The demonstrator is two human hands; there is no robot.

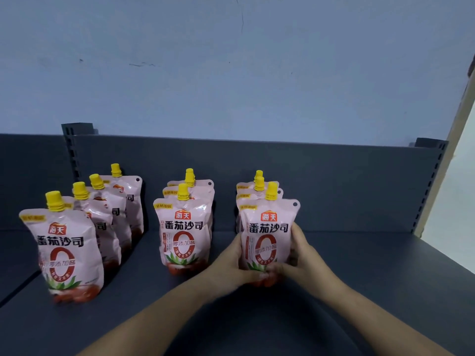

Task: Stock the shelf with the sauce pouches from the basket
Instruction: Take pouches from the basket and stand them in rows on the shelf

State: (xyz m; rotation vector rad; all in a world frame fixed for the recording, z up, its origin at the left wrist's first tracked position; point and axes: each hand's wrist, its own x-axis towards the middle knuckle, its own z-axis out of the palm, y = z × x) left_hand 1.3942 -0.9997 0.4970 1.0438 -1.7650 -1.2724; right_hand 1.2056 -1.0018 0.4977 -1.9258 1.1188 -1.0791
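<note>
Two bare forearms (pixel 159 312) are reaching in from the bottom edge toward the right-hand pouches. The left hand (pixel 231 263) is curling round the lower left edge of the front tomato sauce pouch (pixel 267 235). The right hand (pixel 300 255) is wrapping round its lower right edge, so the pouch is being gripped between both hands. It is standing upright near the front of the dark grey shelf (pixel 385 278) with its yellow cap (pixel 271 191) pointing up. Whether its base is resting on the shelf I cannot tell, because the fingers are blurring that spot.

Two more pouches are standing close behind it, making up the right row (pixel 257 187). The middle row (pixel 182 235) is standing apart to the left, with three pouch tops showing one behind another. Further left, the left row (pixel 64 255) of four pouches is running back at a slant toward the slotted back panel (pixel 334 176). A pale blue-grey wall (pixel 231 73) is rising behind the panel.
</note>
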